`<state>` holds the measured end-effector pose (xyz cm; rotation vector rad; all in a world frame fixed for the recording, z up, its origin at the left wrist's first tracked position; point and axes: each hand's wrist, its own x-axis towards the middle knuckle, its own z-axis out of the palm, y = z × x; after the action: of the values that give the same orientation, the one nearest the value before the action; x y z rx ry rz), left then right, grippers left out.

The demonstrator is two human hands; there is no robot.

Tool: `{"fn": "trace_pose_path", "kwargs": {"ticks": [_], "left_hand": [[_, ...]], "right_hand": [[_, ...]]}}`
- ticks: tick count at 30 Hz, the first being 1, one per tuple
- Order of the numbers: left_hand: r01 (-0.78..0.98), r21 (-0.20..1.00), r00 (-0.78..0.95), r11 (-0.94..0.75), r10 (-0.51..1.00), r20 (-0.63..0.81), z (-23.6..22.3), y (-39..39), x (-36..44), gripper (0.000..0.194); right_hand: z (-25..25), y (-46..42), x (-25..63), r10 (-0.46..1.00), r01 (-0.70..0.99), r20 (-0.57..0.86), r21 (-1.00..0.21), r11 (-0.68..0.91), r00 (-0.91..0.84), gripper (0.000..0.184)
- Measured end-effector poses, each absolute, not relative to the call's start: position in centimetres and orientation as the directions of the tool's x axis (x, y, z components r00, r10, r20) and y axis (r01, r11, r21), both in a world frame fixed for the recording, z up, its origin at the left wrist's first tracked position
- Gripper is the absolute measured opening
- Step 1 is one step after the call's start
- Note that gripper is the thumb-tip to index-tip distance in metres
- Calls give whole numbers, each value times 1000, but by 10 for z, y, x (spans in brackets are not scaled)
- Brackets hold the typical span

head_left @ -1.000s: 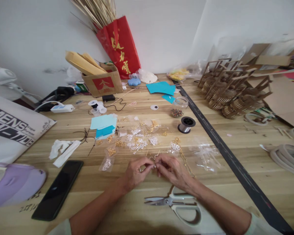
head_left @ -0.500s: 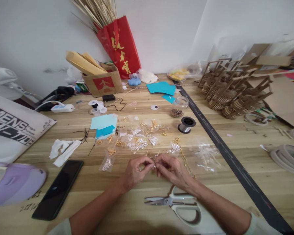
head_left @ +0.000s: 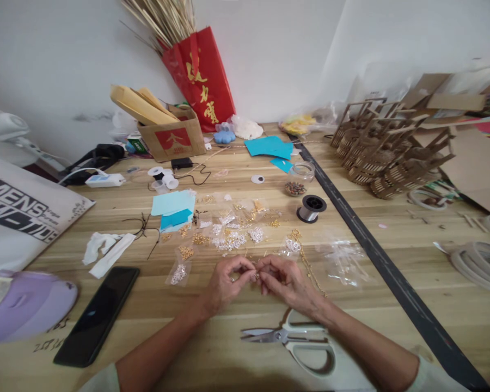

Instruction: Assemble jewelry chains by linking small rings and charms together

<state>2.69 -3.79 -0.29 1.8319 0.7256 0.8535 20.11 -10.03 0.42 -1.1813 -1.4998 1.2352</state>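
My left hand (head_left: 227, 281) and my right hand (head_left: 283, 279) meet fingertip to fingertip above the table, both closed in a pinch. Between them is something tiny and shiny, too small to name. A pair of scissors (head_left: 286, 336) with pale handles lies just below my right hand, blades pointing left. To the right of that hand a gold chain (head_left: 309, 267) stretches along the wood beside a small bag of silver rings (head_left: 291, 246). Beyond my fingers are small bags and heaps of silver beads (head_left: 233, 239) and gold beads (head_left: 200, 238).
A wire spool (head_left: 311, 208) and a jar (head_left: 302, 172) stand at centre right. A phone (head_left: 97, 316) lies at left near a purple-and-white object (head_left: 32, 305). Woven baskets (head_left: 387, 152) crowd the back right. A dark strip (head_left: 367, 245) crosses the table. Blue paper sheets (head_left: 268, 146) lie behind.
My fingertips have shifted very slightly against each other, still pinched together. Everything on the table stays where it was.
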Motion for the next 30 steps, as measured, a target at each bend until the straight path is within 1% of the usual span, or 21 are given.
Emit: {"fn": "trace_pose_path", "kwargs": {"ticks": [5, 9, 17, 21, 24, 30], "left_hand": [[129, 913, 571, -387, 782, 251, -3, -37, 26, 8], [143, 914, 573, -381, 784, 237, -2, -37, 26, 8], [105, 970, 577, -221, 807, 122, 5, -37, 26, 10], [90, 979, 575, -185, 812, 100, 7, -36, 26, 12], [84, 983, 575, -165, 813, 88, 4, -35, 27, 9], [83, 979, 579, -187, 809, 106, -1, -35, 26, 6]], "right_hand": [[3, -98, 202, 977, 132, 9, -990, 38, -214, 20], [-1, -98, 202, 981, 125, 3, -992, 27, -194, 20], [3, -98, 202, 986, 190, 30, -980, 61, -165, 10], [-1, -98, 203, 987, 206, 29, -977, 62, -157, 7], [-3, -98, 203, 986, 220, 32, -973, 69, -165, 6], [6, -98, 202, 985, 239, 48, -967, 88, -166, 15]]}}
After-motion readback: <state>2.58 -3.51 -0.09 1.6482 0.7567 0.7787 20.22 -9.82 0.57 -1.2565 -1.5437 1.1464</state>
